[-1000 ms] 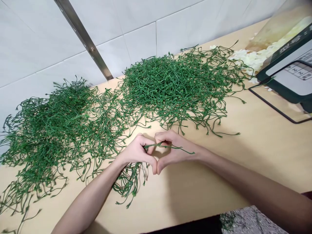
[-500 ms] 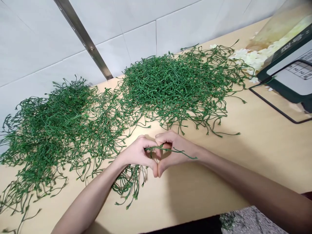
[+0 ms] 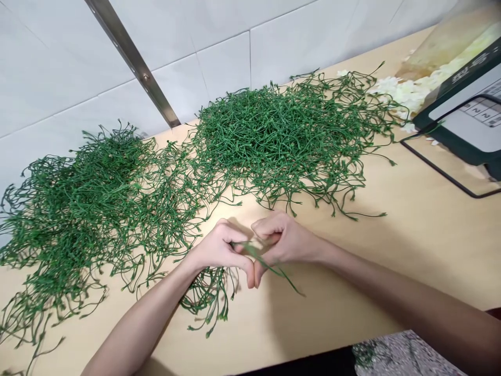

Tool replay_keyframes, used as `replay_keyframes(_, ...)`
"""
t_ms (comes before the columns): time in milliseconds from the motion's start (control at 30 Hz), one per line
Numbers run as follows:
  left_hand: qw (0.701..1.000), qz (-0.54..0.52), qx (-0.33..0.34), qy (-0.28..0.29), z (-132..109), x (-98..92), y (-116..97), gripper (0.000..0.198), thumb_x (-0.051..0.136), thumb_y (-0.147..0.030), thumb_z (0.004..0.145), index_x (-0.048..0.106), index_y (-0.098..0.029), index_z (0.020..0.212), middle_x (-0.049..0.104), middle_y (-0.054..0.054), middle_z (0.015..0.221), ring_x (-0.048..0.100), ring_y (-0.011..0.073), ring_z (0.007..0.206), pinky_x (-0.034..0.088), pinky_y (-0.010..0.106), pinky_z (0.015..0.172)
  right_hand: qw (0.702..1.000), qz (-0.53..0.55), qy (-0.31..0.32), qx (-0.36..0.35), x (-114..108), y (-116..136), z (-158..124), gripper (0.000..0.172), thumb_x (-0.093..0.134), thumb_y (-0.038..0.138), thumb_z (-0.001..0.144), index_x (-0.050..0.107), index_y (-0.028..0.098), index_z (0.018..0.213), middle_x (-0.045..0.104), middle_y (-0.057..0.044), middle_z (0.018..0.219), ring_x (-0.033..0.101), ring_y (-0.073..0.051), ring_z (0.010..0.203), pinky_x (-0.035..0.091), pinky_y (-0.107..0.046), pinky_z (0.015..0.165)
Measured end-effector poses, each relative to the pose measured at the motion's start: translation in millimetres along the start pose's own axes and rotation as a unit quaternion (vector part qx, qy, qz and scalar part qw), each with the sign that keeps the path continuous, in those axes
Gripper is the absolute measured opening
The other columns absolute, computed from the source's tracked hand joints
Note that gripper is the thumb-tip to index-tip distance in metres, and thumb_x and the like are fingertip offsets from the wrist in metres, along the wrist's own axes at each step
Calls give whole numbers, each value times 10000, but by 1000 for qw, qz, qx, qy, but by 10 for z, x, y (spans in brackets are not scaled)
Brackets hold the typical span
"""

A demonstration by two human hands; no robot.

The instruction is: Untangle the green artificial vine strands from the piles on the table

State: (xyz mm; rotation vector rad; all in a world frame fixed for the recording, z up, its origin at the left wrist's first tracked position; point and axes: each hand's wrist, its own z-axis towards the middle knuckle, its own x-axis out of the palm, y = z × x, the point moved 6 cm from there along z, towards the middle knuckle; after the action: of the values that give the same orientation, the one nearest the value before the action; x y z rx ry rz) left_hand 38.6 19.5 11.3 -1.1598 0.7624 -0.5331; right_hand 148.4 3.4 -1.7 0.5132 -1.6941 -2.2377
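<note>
Both my hands meet over the table, thumb tips touching and fingers curled. My left hand (image 3: 225,245) is closed round thin green artificial stems; a bunch of the stems (image 3: 209,297) hangs out below it, lower ends spread near the tabletop. One single green stem (image 3: 287,279), smeared by motion, runs from the left hand across the right thumb and points down to the right. My right hand (image 3: 287,237) has its fingers bent inward, and what they grip, if anything, is hidden. A large heap of loose green stems (image 3: 270,130) lies just beyond the hands.
Another heap of green stems (image 3: 86,203) spreads over the left of the wooden table (image 3: 391,261). White artificial petals (image 3: 407,91) lie at the back right beside a dark-edged labelled bag (image 3: 469,104) with a black loop handle (image 3: 442,175). A metal strip (image 3: 133,60) leans against the tiled wall.
The single stem has swung downward, its free end now lower and pointing down to the right. The index fingers have drawn slightly apart while the thumbs stay together.
</note>
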Motion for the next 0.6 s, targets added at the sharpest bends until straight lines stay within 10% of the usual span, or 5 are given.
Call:
replay_keyframes(133, 986, 46, -2, -162, -28, -245, 36, 652, 794, -408, 678, 277, -158, 369, 243, -77, 378, 200, 37, 389, 181, 226, 391, 978, -98, -162, -85, -378, 197, 3, 715, 827, 480, 646, 176, 209, 531, 160, 84, 531, 176, -65, 491, 137, -265, 477)
replay_keyframes(433, 974, 3, -140, -177, -65, -212, 155, 383, 488, -535, 904, 471, -200, 717, 418, -69, 467, 353, 80, 392, 253, 222, 401, 856, -369, -334, -140, -629, 350, -23, 124, 529, 231, 918, 639, 192, 876, 685, -79, 853, 617, -217, 859, 495, -397, 796)
replay_keyframes(600, 965, 121, -30, -230, -59, -300, 5, 405, 485, -503, 920, 577, -183, 689, 591, 55, 771, 530, 179, 789, 433, 320, 724, 813, -413, -375, -165, -678, 400, -58, 234, 637, 234, 843, 663, 218, 1075, 663, -125, 1197, 585, -290, 1142, 475, -506, 947)
